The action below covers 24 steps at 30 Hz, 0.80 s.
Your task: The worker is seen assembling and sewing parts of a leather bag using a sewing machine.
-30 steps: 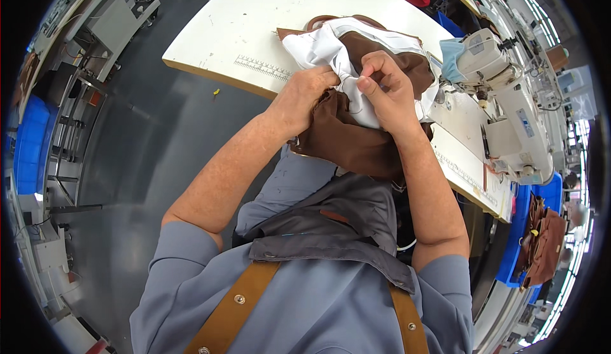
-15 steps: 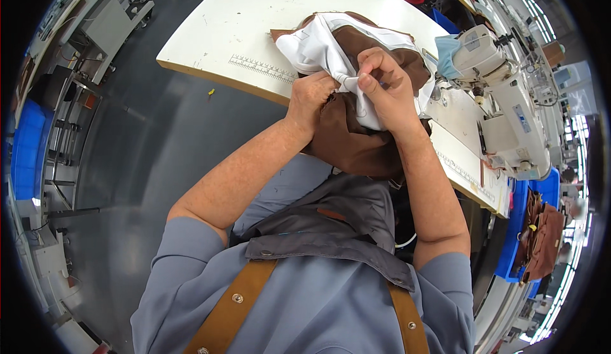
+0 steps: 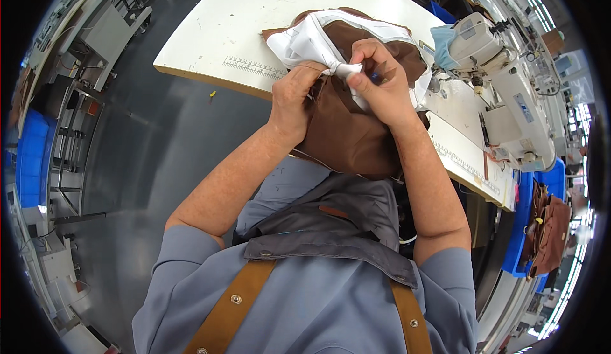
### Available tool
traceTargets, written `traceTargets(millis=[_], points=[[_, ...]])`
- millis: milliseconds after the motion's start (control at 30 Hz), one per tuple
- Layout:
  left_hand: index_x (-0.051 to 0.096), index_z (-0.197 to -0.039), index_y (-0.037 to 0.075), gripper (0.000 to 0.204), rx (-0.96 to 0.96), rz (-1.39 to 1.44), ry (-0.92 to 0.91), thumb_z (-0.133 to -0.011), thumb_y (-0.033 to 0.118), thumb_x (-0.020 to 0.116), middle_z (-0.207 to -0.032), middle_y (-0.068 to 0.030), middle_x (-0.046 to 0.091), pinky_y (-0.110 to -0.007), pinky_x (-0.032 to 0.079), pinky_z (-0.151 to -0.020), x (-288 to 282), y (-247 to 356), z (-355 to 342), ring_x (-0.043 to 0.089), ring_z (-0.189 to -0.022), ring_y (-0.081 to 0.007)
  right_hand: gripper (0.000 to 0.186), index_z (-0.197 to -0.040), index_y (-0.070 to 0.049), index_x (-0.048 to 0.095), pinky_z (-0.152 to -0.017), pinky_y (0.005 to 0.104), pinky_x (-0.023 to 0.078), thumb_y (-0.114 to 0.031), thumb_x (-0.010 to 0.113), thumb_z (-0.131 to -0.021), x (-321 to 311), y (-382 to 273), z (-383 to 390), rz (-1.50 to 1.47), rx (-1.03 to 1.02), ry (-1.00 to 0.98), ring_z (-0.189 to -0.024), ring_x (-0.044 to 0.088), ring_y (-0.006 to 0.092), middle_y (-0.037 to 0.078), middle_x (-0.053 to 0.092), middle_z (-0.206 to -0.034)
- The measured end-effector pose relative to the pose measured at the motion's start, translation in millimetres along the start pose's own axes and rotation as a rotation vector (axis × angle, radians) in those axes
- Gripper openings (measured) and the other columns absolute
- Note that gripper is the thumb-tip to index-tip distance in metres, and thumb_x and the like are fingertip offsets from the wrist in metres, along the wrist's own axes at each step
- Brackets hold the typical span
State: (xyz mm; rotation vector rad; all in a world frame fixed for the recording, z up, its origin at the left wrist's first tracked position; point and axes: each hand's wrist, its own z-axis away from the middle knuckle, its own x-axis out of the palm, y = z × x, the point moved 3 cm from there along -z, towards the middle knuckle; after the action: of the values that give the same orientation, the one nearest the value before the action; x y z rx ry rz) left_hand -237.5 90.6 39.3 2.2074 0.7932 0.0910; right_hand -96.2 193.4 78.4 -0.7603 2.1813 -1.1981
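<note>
A brown garment (image 3: 347, 134) with white lining (image 3: 305, 42) is held bunched at the near edge of a white desk (image 3: 235, 17). The lining is pinched by the right hand (image 3: 375, 83), while the brown cloth is gripped by the left hand (image 3: 294, 99) just beside it. A white sewing machine (image 3: 503, 80) is seen at the right.

The fabric bundle (image 3: 347, 131) lies on the counter (image 3: 242, 17) at its near edge. Right of the bundle stands the sewing machine (image 3: 509, 93). Left of the bundle, a printed ruler (image 3: 253, 68) runs along the counter edge. Both hands rest on the bundle.
</note>
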Motion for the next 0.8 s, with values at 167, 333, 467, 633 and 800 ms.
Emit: traceTargets(millis=[167, 333, 467, 633, 800], points=[[0.066, -0.103, 0.0, 0.028, 0.201, -0.194, 0.033, -0.077, -0.01, 0.065, -0.104, -0.0162, 0.069, -0.037, 0.054, -0.075, -13, 8, -5, 0.069, -0.089, -0.0337, 0.036, -0.098, -0.008, 0.06, -0.07, 0.026, 0.045, -0.017, 0.088, -0.076, -2, -2, 0, 0.267, 0.008, 0.02, -0.081, 0.055, 0.0106, 0.0, 0.055, -0.102], [0.065, -0.103, -0.001, 0.024, -0.012, -0.216, 0.138, -0.082, -0.01, 0.061, -0.102, -0.0175, 0.069, -0.035, 0.052, -0.074, -24, 5, 2, 0.067, -0.083, -0.0321, 0.04, -0.103, -0.008, 0.064, -0.076, 0.0339, 0.052, -0.019, 0.088, -0.073, 9, -6, -9, 0.631, -0.174, 0.056, -0.089, 0.062, 0.0227, 0.006, 0.057, -0.103], [0.063, -0.102, 0.001, 0.018, -0.328, 0.072, 0.059, -0.087, -0.008, 0.057, -0.094, -0.0157, 0.066, -0.03, 0.049, -0.071, -20, -30, 6, 0.06, -0.075, -0.0272, 0.038, -0.104, -0.008, 0.069, -0.077, 0.0354, 0.054, -0.02, 0.088, -0.073, 12, -5, -10, 0.708, -0.202, 0.106, -0.09, 0.064, 0.0248, 0.006, 0.059, -0.105], [0.056, -0.095, 0.002, 0.009, -0.315, 0.384, 0.245, -0.089, -0.004, 0.058, -0.082, -0.0126, 0.058, -0.03, 0.045, -0.065, 1, -32, 2, 0.049, -0.068, -0.0245, 0.03, -0.1, -0.008, 0.072, -0.075, 0.0351, 0.056, -0.017, 0.086, -0.074, 13, 1, -9, 0.679, -0.234, 0.141, -0.086, 0.066, 0.0232, 0.006, 0.061, -0.102], [0.054, -0.094, 0.002, 0.015, 0.057, -0.22, 0.145, -0.083, -0.004, 0.062, -0.082, -0.0128, 0.056, -0.034, 0.047, -0.062, -12, 4, -3, 0.053, -0.069, -0.0295, 0.021, -0.097, -0.01, 0.074, -0.071, 0.0343, 0.056, -0.007, 0.079, -0.076, -2, -10, -16, 0.808, -0.326, -0.018, -0.085, 0.068, 0.0224, 0.003, 0.063, -0.099]])
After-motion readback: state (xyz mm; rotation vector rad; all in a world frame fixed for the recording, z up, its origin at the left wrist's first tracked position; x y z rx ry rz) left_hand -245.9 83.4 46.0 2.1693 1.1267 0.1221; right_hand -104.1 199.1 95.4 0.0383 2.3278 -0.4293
